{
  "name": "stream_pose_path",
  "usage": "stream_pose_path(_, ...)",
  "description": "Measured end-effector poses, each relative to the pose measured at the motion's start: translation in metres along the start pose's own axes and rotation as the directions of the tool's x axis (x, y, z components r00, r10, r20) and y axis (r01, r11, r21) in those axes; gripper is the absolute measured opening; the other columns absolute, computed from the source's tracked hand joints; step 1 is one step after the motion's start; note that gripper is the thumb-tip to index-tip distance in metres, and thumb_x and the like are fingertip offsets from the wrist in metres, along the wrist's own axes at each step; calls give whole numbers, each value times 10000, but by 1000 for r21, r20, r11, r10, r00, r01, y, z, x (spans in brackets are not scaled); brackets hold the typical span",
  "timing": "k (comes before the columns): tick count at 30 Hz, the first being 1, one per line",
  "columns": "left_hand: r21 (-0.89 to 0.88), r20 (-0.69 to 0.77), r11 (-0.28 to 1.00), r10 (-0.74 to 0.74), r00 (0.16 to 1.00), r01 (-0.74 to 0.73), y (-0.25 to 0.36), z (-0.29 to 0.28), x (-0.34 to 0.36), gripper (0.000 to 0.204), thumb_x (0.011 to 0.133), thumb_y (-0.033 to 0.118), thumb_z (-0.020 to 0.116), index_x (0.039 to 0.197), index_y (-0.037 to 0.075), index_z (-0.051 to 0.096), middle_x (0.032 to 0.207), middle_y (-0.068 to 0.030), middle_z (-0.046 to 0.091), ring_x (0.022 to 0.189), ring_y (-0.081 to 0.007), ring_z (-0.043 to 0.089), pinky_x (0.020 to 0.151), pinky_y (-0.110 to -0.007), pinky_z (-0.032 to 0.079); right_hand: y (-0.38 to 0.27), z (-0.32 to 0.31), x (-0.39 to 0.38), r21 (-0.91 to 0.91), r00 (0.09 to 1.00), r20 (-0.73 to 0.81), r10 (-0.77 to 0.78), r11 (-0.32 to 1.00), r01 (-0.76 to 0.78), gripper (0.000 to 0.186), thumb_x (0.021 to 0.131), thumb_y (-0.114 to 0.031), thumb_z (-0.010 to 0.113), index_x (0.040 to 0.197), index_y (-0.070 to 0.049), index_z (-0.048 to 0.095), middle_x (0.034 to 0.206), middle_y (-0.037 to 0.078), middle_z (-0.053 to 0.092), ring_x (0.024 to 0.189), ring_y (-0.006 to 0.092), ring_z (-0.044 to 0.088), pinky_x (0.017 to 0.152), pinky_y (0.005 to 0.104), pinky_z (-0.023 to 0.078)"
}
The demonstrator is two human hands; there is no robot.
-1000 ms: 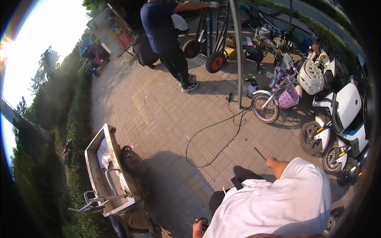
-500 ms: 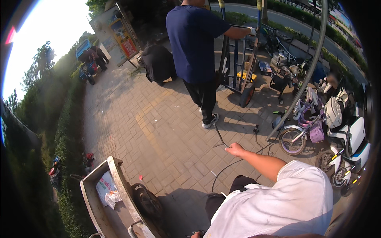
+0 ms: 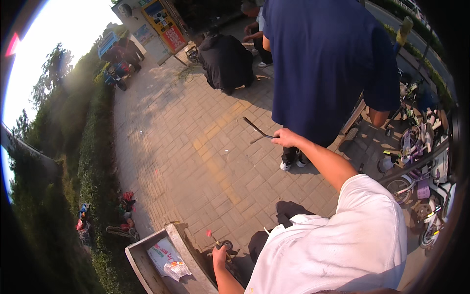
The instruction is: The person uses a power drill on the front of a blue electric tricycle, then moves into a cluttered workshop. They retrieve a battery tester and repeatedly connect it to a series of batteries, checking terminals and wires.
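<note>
My right hand [image 3: 286,138] is closed on a bent dark metal bar [image 3: 257,128], held forward at waist height, near the back of a co-worker in a navy shirt [image 3: 328,68]. My left hand [image 3: 220,255] hangs low, closed on a small tool with a dark round part [image 3: 226,245], too small to name exactly. Beside that hand is a worn metal cart box [image 3: 196,249] with a white printed bag [image 3: 161,257] inside.
A person in black [image 3: 225,63] crouches on the paving, another [image 3: 252,32] beside them. Bicycles and scooters [image 3: 411,181] crowd the right, with a metal pole across them. A hedge [image 3: 88,166] lines the left; a blue three-wheeler [image 3: 110,73] stands at the far end.
The navy-shirted co-worker is much closer, filling the upper right. My right hand has lifted forward with the bar, and my left hand has come further into view beside the cart.
</note>
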State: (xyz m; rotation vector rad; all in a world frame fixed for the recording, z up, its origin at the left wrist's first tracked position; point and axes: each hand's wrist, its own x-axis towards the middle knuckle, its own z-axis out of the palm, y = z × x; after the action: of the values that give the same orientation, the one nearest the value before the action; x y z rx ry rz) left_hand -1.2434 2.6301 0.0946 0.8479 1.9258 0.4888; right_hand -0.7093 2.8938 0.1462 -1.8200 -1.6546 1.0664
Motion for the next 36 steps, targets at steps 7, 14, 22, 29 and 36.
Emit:
stream_pose_path(7,-90,73,861,-495,866,501,-43,-38,81,301,704,252,690,819,-25,663,741,-76,617,639,-180,555,557,-352,427,-49,-89,132,271,990,-48,134,956,-116,318,882,-283,661,780,13,605,665,41,556,618,132,537,578,317,447)
stream_pose_path(14,118,156,848,-530,833,517,68,-95,300,362,722,277,702,895,-40,676,770,-100,634,655,-202,584,566,-369,446,-65,-50,121,52,948,-135,288,958,-283,272,824,-238,688,817,32,649,745,93,597,718,199,589,654,357,468)
stream_pose_path(22,353,308,934,-62,949,-54,430,-42,623,406,725,282,702,907,-79,666,749,-115,630,597,-217,586,557,-364,453,-36,29,215,-155,867,-282,410,873,-463,339,818,-307,677,872,28,665,936,226,609,967,379,583,833,450,464)
stream_pose_path(29,212,478,889,268,836,-406,696,107,646,379,758,230,684,1008,-48,622,748,-106,624,601,-188,581,533,-333,456,56,42,351,111,588,-273,761,632,-767,399,842,-329,639,971,46,679,1070,262,635,1034,382,616,883,441,497)
stream_pose_path(36,-107,701,934,313,640,-340,888,263,629,266,816,155,666,1009,-7,580,836,-112,622,602,-212,612,545,-323,476,113,-41,451,458,375,-366,852,516,-724,418,819,-347,637,869,66,679,928,267,659,930,414,635,848,447,497)
